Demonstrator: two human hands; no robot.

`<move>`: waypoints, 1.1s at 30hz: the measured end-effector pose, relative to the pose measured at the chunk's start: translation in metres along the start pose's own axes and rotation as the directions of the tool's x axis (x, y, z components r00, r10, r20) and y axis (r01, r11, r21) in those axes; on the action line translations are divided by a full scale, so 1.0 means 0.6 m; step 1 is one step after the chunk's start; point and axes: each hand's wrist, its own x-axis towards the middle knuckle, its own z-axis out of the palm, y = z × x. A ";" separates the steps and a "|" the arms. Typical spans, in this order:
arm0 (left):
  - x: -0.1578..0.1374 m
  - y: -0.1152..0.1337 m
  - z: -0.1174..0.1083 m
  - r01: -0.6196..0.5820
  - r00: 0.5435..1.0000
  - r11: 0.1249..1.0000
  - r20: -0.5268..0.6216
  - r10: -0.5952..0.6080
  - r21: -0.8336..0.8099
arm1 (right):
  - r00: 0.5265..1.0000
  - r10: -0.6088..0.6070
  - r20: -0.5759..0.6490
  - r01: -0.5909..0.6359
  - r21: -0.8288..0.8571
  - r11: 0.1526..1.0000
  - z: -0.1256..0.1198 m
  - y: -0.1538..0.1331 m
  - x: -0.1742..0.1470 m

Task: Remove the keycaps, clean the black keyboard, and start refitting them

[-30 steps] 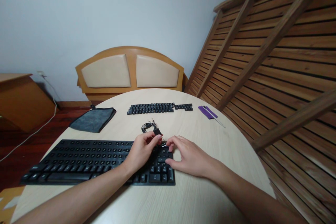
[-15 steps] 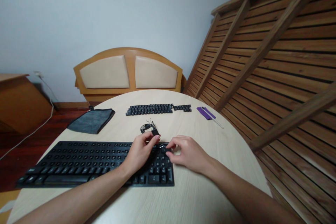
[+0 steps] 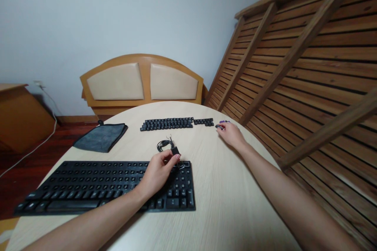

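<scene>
A black keyboard (image 3: 88,180) lies along the table's near left side, its upper rows bared of keycaps and its lower keys in place. My left hand (image 3: 157,168) is closed on a black-handled wire keycap puller (image 3: 175,150), with the wire end over the keyboard's upper right part. Far to the right, my right hand (image 3: 231,135) pinches a small black keycap (image 3: 218,126) just above or on the table. Left of that hand are a small group of removed keycaps (image 3: 204,121) and a larger block of keycaps (image 3: 167,123) in rows.
A coiled black cable (image 3: 161,145) lies behind the keyboard. A grey cloth (image 3: 101,137) rests at the table's left. Purple material (image 3: 225,121) is mostly hidden behind my right hand. Slatted wooden boards (image 3: 309,86) lean close along the right side.
My right hand has moved from the keyboard's upper right corner away to the right end of the keycap rows, carrying a keycap. My left hand stays over the keyboard with the puller.
</scene>
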 end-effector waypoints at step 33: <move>-0.002 0.003 0.002 0.022 1.000 0.999 0.018 -0.022 -0.030 | 0.967 0.254 -0.019 -0.253 -0.195 0.948 0.059 0.011 0.089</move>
